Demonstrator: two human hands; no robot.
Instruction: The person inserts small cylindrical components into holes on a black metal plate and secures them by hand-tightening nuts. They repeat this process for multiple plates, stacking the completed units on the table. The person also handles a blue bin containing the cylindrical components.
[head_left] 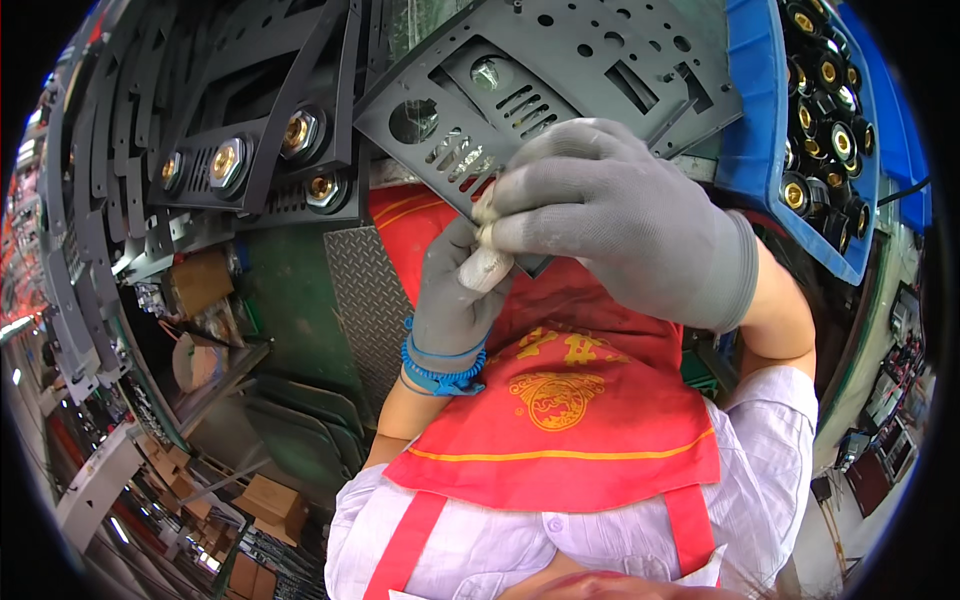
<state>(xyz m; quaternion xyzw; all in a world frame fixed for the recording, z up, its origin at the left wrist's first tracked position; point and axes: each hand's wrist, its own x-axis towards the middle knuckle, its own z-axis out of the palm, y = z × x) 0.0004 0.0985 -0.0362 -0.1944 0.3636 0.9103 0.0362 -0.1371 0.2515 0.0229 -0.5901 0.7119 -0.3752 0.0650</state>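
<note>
A dark grey sheet-metal panel (570, 75) with round holes, slots and cutouts lies tilted in front of me, its near corner over my red apron. My left hand (455, 290), in a grey glove with a whitened thumb, is closed at that corner. From the right, my gloved right hand (610, 215) reaches over the panel; its fingertips are pinched together beside the left thumb. Whether a small part sits between those fingertips is hidden. A blue coiled band (445, 375) circles my left wrist.
To the right, a blue plastic bin (750, 100) holds many black round fittings with brass centres (843, 142). At left stand several grey panels (255, 60), some fitted with brass-centred connectors (228, 160). Below them is a tread-plate strip (365, 310); cardboard boxes (272, 505) sit lower left.
</note>
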